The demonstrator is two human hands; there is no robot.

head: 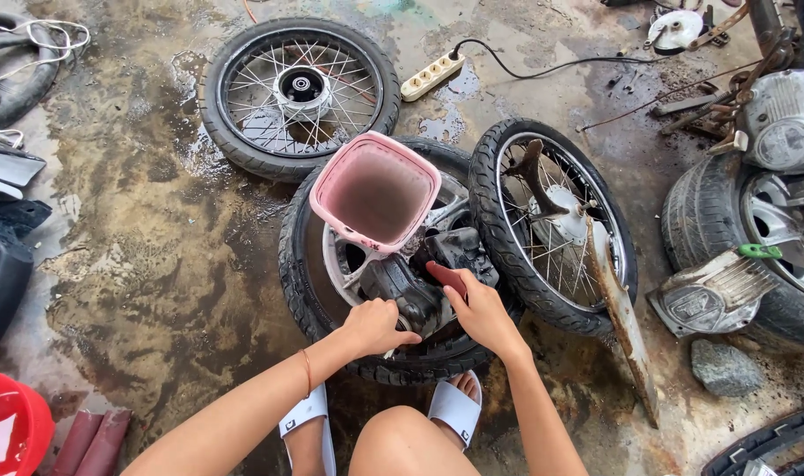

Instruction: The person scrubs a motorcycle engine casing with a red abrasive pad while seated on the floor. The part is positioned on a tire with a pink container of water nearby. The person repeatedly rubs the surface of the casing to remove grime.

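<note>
A greasy black engine part (424, 282) rests on a motorcycle wheel with a cast rim (331, 264) lying flat on the wet floor. My left hand (374, 326) grips the part's near left side. My right hand (479, 310) holds a small dark red tool (446, 277) against the part's right side. A pink plastic bin (375, 189), open top facing the camera, stands on the same wheel just behind the part. My bare knee and white sandals (455, 410) are below the hands.
A spoked wheel (298, 92) lies behind. Another spoked wheel (552, 220) leans at right beside a rusty metal strip (622, 317). A white power strip (432, 76), a stone (726, 368), a tyre with parts (754, 247) and a red tub (10, 427) surround me.
</note>
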